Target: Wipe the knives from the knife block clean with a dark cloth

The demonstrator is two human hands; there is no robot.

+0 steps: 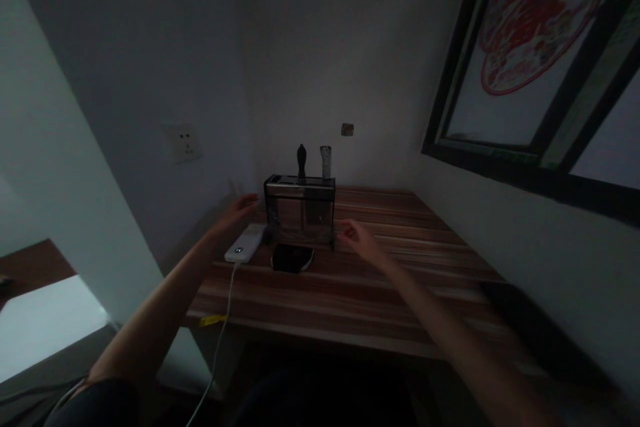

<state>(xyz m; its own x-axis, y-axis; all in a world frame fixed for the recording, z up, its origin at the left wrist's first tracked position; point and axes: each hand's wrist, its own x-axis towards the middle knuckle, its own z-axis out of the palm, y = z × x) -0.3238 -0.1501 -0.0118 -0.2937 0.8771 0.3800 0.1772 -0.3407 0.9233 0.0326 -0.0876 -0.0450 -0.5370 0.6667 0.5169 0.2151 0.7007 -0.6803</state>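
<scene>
A clear-sided holder with a dark frame (300,197), which looks like a knife block, stands at the back of the wooden table. A black handle (301,161) and a pale, patterned handle (326,161) stick up from its top. To its left is my left hand (244,203), fingers stretched toward the frame with nothing in them. My right hand (356,237) is by the lower right corner, fingers apart and slightly bent; I cannot tell whether they touch the holder. In front of the holder lies a small black object (293,258), too dark to make out.
A white power bank (246,244) lies left on the table (380,293), its white cable (229,300) hanging over the front edge. A yellow strip (213,320) is at that edge. Walls stand behind and beside, with a socket (184,143) and a framed picture (540,33).
</scene>
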